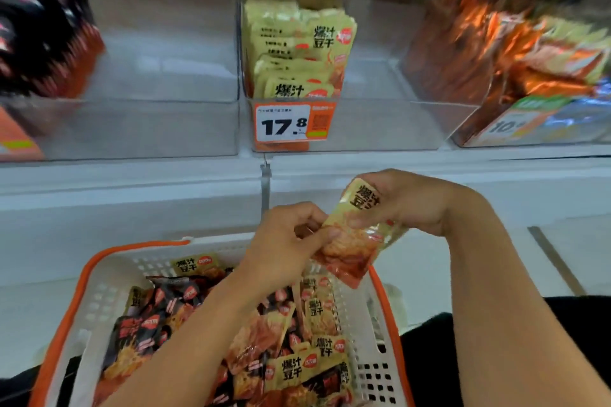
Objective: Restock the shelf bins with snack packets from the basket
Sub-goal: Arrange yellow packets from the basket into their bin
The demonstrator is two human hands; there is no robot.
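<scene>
A yellow and orange snack packet (350, 241) is held above the basket by both hands. My right hand (406, 198) grips its upper end and my left hand (291, 238) pinches its left edge. Below them stands a white basket with an orange rim (99, 261), filled with several yellow packets and black packets (145, 330). Straight ahead on the shelf, a clear bin (373, 122) holds a row of the same yellow packets (297, 53) behind a price tag reading 17.8 (291, 124).
A clear bin at the left (148, 122) holds black packets (43, 36) at its left side. A bin at the right (496, 129) is packed with orange packets. A white shelf ledge (132, 182) runs below the bins.
</scene>
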